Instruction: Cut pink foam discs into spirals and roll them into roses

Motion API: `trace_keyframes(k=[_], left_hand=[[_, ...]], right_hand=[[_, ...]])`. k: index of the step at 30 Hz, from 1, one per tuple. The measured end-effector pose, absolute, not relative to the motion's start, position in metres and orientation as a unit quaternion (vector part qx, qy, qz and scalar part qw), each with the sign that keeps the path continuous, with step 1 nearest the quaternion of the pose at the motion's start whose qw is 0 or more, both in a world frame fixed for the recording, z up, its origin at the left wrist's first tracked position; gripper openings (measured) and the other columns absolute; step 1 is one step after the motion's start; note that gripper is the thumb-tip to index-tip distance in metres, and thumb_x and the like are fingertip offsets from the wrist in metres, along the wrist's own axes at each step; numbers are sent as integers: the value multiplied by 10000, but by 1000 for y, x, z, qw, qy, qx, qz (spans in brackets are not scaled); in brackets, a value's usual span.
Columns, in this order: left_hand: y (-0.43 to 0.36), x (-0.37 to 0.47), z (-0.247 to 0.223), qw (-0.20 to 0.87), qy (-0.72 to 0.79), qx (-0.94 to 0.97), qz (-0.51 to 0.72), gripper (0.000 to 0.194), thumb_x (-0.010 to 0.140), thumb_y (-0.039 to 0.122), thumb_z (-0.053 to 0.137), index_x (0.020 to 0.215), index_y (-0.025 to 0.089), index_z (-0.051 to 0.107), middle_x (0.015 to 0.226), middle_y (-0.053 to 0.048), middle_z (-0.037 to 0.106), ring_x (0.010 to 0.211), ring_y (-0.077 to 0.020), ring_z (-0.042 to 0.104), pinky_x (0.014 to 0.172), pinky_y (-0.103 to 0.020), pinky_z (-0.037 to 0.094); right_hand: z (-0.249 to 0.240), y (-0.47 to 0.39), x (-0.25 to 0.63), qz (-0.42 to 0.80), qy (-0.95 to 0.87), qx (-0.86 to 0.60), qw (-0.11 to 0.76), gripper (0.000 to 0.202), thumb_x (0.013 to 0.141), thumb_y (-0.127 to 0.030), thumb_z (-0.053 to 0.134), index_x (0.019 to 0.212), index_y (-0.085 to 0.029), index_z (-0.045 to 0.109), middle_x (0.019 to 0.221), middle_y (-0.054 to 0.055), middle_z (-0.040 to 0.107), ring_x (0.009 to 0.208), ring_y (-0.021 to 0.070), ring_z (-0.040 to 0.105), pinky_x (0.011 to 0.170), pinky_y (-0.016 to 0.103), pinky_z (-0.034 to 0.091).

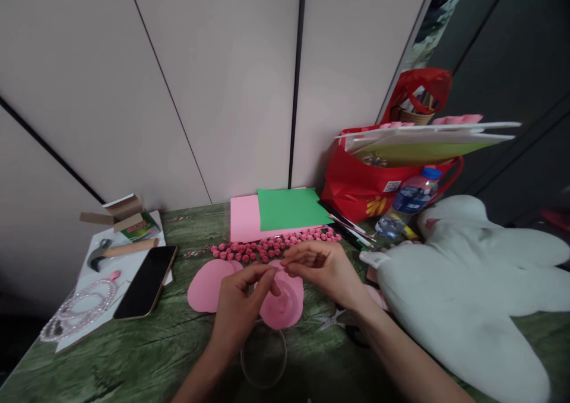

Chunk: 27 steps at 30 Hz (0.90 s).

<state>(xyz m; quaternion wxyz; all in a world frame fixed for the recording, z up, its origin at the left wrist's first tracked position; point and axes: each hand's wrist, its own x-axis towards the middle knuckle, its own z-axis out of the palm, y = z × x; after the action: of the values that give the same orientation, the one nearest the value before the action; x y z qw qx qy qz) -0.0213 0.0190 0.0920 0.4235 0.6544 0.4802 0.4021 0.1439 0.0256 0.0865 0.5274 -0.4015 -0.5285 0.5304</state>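
My left hand and my right hand meet fingertip to fingertip over the middle of the table. Both are closed in a pinch; what lies between the fingers is small, perhaps pinkish, and I cannot make it out. Right below them is a round pink paper piece with a curled pink shape on top. Another flat pink paper piece lies left of my left hand. A clear ring rests in front. Scissors lie partly under my right forearm, handles half hidden.
Behind my hands run pink rosebud-like balls, then green paper over pink sheets. On the left are a phone, a hammer and bead strands. A red bag, water bottle and white plush toy stand right.
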Motion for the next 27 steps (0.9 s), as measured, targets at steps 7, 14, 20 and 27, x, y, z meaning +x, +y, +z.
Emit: trace_keyframes(k=[7, 14, 20, 27], left_hand=[[19, -21, 93, 427, 474, 660, 397, 204, 760, 298, 557, 650, 158, 656, 576, -8, 629, 574, -144, 571, 576, -235, 452], [20, -22, 94, 440, 466, 652, 405, 195, 758, 284, 557, 638, 161, 650, 573, -2, 626, 580, -140, 574, 580, -229, 457], [21, -22, 94, 435, 469, 657, 399, 203, 764, 291, 550, 639, 162, 643, 576, -4, 630, 576, -138, 571, 576, -229, 452], [19, -20, 96, 433, 475, 659, 391, 217, 762, 290, 548, 616, 160, 641, 591, -10, 644, 594, -142, 582, 601, -231, 455]], right_hand=[[88, 26, 141, 523, -526, -420, 524, 205, 555, -282, 755, 645, -152, 626, 547, -23, 619, 489, 87, 577, 489, 194, 495], [88, 27, 143, 537, -533, -403, 515, 164, 563, -280, 751, 634, -156, 670, 591, -6, 646, 530, 106, 593, 529, 218, 503], [88, 28, 148, 572, -534, -384, 490, 126, 618, -231, 716, 722, -164, 693, 735, 19, 686, 658, 118, 633, 639, 237, 515], [86, 28, 147, 547, -528, -401, 510, 152, 607, -211, 717, 743, -159, 675, 723, 26, 697, 632, 122, 639, 619, 245, 519]])
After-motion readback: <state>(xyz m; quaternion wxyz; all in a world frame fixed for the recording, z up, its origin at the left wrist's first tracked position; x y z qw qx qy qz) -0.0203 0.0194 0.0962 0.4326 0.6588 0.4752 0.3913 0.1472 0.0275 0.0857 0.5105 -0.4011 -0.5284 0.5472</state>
